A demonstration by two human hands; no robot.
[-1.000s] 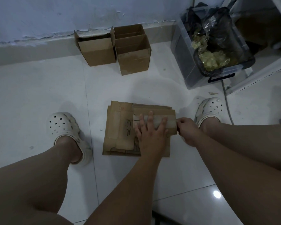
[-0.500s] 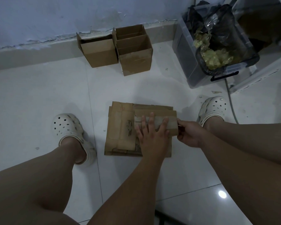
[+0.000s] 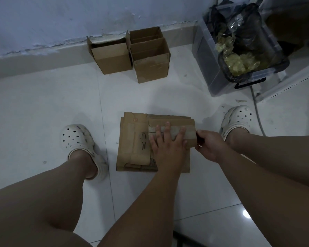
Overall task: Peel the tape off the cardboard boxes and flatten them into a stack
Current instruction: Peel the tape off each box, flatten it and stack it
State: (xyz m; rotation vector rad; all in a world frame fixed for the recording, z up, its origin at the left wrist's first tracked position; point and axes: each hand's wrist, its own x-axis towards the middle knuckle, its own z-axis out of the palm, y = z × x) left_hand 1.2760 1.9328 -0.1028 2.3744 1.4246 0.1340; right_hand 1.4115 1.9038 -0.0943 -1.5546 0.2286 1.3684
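Cardboard [image 3: 137, 139] is pressed flat by the left hand [image 3: 168, 147], fingers straight. The tape [image 3: 190, 133] is pinched at its end by the right hand [image 3: 210, 146].

I have the left hand [image 3: 169, 147] laid flat, palm down, its fingers [image 3: 167, 127] straight and spread, pressing on the cardboard [image 3: 132, 139]. Its forearm reaches up from the bottom middle of my view. The right hand [image 3: 210, 146] comes in from the right side, fingers curled, pinching the cardboard's right edge just beside the left hand.
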